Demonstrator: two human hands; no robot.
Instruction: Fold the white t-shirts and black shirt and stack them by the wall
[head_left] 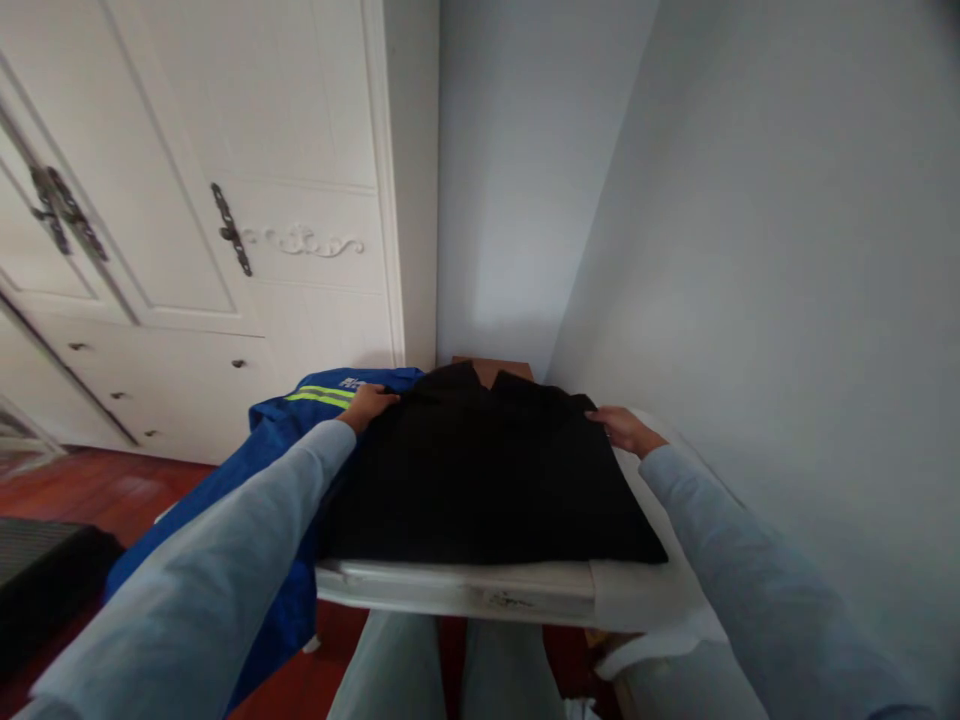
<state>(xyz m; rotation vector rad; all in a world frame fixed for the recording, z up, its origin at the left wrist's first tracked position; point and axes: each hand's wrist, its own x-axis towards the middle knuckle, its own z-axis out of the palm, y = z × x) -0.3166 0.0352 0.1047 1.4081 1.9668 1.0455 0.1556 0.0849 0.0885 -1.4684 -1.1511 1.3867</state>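
A black garment (487,480) lies spread over a white table (465,590), its far edge showing a notch in the middle. At its far left corner, my left hand (369,407) is closed on the fabric. My right hand (624,430) pinches the far right corner of the same garment. A blue garment (277,430) with a yellow-green and silver stripe lies to the left, partly beneath my left forearm, and hangs over the table's left side.
A white wardrobe (300,130) with dark handles stands behind on the left. Grey walls meet beyond the table, where a brown board (491,370) shows. A dark padded item (45,580) sits on the red floor (142,490) at the left.
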